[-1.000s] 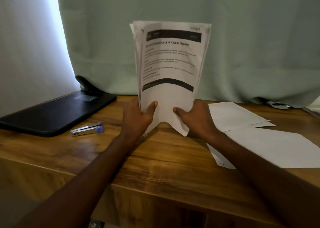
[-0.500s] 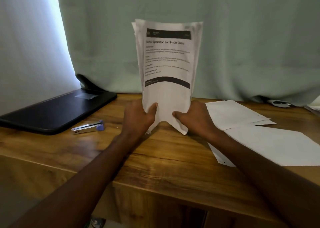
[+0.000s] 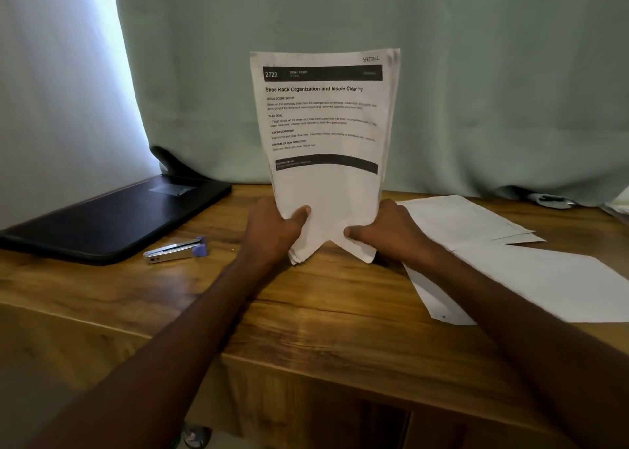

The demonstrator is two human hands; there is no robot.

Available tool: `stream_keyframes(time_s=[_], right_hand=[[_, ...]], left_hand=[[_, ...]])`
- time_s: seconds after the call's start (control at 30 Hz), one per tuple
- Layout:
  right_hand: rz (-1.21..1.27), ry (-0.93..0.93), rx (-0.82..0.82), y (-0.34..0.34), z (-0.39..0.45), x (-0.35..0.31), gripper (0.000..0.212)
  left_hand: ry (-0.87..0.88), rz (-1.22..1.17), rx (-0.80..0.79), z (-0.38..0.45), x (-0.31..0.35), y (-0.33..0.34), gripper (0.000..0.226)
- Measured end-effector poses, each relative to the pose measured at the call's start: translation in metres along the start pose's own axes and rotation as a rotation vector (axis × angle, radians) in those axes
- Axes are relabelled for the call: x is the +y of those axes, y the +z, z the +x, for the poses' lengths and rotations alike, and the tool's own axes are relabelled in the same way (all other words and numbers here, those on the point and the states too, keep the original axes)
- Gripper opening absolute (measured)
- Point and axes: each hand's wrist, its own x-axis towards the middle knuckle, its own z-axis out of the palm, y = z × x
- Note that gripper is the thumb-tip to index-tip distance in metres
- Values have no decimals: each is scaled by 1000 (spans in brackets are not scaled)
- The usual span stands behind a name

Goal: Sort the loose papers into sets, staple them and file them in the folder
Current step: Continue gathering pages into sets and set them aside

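Both hands, left hand (image 3: 272,232) and right hand (image 3: 391,230), are gripping the upright paper stack (image 3: 326,135) by its bottom corners, thumbs in front, its lower edge touching the counter (image 3: 306,312)

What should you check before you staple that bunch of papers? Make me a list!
1. Both hands hold the paper stack: ok, left hand and right hand pinch its bottom corners.
2. Sheet edges lined up: not ok, the right and lower left edges fan out a little.
3. Stapler within reach: ok, it lies on the table left of the left hand.
4. Stapler loaded: cannot tell.
5. Folder ready: ok, it lies closed at the far left.
6. Loose sheets sorted: cannot tell.
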Motion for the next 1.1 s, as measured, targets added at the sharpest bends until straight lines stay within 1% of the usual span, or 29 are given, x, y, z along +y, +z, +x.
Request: stream_keyframes(time_s=[0.07, 0.1, 0.13, 0.17, 0.23, 0.33, 0.37, 0.47, 0.53, 0.6, 0.77, 0.83, 0.97, 1.03, 1.1], right_hand=[[229, 3, -17, -13, 0, -3, 61], [340, 3, -28, -21, 1, -6, 53], [437, -2, -32, -30, 3, -8, 44], [535, -5, -33, -38, 4, -10, 39], [708, 9, -14, -53, 7, -10, 39], [817, 37, 13, -65, 10, -4, 39], [846, 52, 14, -66, 11, -2, 39], [922, 96, -14, -68, 14, 6, 38], [942, 103, -44, -67, 16, 10, 40], [946, 111, -72, -64, 17, 14, 42], [854, 151, -240, -44, 20, 18, 41], [811, 128, -273, -38, 22, 21, 42], [763, 89, -312, -34, 26, 29, 44], [782, 80, -328, -32, 25, 30, 44], [845, 102, -303, -29, 29, 30, 38]], left_hand=[[-62, -106, -86, 1, 0, -3, 32], [-86, -170, -139, 0, 2, -5, 26], [-103, -234, -194, -1, 3, -7, 24], [-121, -292, -242, -3, 4, -8, 24], [-157, -343, -336, -5, 7, -11, 34], [-212, -331, -500, -6, 9, -12, 51], [-229, -336, -549, -7, 10, -12, 51], [-268, -356, -699, -9, 12, -14, 43], [-332, -431, -754, -7, 11, -16, 42], [-395, -529, -728, -3, 9, -14, 46], [-454, -721, -498, 17, 15, -12, 43], [-495, -728, -437, 33, 18, -15, 47], [-569, -690, -338, 61, 14, -15, 42], [-588, -677, -336, 65, 11, -7, 34], [-599, -649, -332, 64, 2, 4, 28]])
